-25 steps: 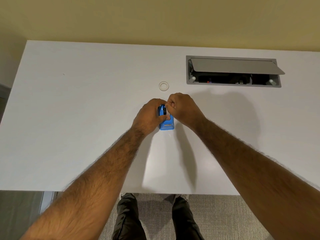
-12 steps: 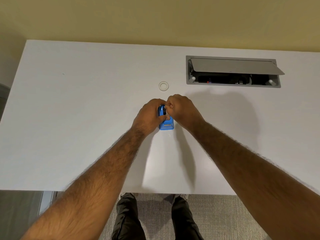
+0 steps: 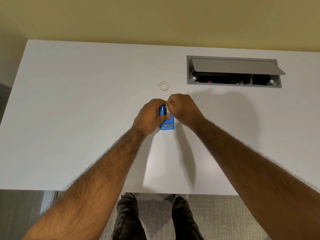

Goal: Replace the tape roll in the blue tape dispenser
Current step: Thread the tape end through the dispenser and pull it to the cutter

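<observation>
The blue tape dispenser [image 3: 167, 124] stands on the white table [image 3: 86, 118], its cutter end toward me. My left hand [image 3: 149, 115] is wrapped around its left side and holds it. My right hand [image 3: 181, 110] is closed in a pinch at the top of the dispenser, on a black part [image 3: 165, 110] between the blue walls. What the fingertips grip is mostly hidden by both hands. A small white tape roll [image 3: 164, 86] lies flat on the table, just beyond the hands.
An open grey cable box [image 3: 233, 71] with a raised lid is set into the table at the back right. A yellow wall runs behind the table. My legs and grey carpet show below the near table edge.
Both hands stay on the dispenser. The right hand's fingers have shifted slightly at its top; nothing else has moved.
</observation>
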The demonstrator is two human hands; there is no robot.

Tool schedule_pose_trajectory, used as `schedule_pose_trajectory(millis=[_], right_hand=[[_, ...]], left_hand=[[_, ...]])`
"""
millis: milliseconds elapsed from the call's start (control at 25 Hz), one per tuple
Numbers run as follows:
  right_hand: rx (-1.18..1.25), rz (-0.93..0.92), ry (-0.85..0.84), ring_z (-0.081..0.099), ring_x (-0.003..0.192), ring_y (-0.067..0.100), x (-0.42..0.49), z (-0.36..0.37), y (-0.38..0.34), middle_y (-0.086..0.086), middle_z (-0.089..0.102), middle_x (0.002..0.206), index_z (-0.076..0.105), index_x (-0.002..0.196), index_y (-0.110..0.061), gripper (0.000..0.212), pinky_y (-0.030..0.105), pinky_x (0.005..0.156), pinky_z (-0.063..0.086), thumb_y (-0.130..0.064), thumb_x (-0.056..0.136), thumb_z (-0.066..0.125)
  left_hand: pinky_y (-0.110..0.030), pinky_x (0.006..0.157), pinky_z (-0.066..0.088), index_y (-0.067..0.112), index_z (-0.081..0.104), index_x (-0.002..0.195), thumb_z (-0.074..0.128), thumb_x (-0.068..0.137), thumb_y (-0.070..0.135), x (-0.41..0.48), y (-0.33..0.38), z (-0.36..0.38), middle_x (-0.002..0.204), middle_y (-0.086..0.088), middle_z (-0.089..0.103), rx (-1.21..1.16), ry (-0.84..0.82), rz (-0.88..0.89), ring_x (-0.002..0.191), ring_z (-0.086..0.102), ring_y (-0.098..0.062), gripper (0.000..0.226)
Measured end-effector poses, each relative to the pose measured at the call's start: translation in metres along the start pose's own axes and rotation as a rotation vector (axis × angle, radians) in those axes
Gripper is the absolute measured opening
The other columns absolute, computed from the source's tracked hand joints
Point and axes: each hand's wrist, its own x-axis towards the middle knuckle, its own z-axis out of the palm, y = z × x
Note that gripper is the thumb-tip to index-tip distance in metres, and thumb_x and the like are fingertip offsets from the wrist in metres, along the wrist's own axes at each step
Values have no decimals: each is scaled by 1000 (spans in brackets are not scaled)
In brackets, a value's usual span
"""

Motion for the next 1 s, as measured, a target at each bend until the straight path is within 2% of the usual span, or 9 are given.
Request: schedule_pose_trajectory(millis=[80,200,240,320,360,560,760,920,1000], right_hand=[[3,-36,-32,62,74,23,-3,-6,3,13,70,86,67,89,-4,29,21,64,38,-19,90,43],[0,-83,38,66,89,23,-8,-13,2,11,72,104,68,107,-9,31,25,79,46,-17,91,44],[-5,-111,43,65,85,23,-10,-14,1,10,72,99,69,105,-12,31,29,80,49,-21,90,43],[-42,-164,-11,57,70,20,-14,-12,0,7,64,80,66,92,-17,23,34,71,53,-24,89,45],[-67,-171,-27,55,67,19,-15,-9,1,7,60,78,64,89,-16,19,34,67,51,-23,90,47],[-160,-178,-55,57,77,20,-18,-2,9,12,63,89,68,101,-8,25,27,72,46,-23,96,48],[3,-131,50,60,74,23,-15,-15,-2,12,69,83,71,92,-6,23,32,71,49,-19,90,53],[-56,-77,-61,58,71,20,-8,-15,-3,10,64,79,71,89,-6,22,22,63,36,-19,91,53],[-98,-70,-62,58,71,20,-6,-16,-5,10,62,80,71,90,-7,23,22,64,36,-21,92,53]], left_hand=[[-24,85,41,20,60,122,82,78,32,0,1,-2,117,2,65,2,-7,-5,96,57,-14,50],[-24,86,41,20,60,123,82,77,29,-1,2,-2,118,1,64,-20,-4,-23,97,57,-14,52],[-25,86,41,20,60,123,83,77,28,-1,3,-2,118,1,64,-26,-5,-28,97,57,-15,52],[-26,85,44,20,61,121,83,76,28,-1,3,-4,116,2,65,-35,-11,-30,98,59,-16,50],[-28,86,46,20,62,119,83,76,27,-1,3,-4,115,3,65,-45,-15,-27,99,60,-16,48],[-24,88,42,21,62,120,83,77,26,-1,2,-4,118,3,65,-52,-17,-12,102,61,-16,49],[-25,82,40,20,61,120,84,76,29,1,0,-2,113,4,64,-32,-2,-23,95,57,-15,51],[-25,83,42,24,61,118,83,76,30,1,-3,-1,112,8,62,-25,-5,-2,96,58,-13,48],[-24,82,42,25,61,117,83,76,32,2,-3,0,110,9,62,-19,-6,-5,95,58,-13,48]])
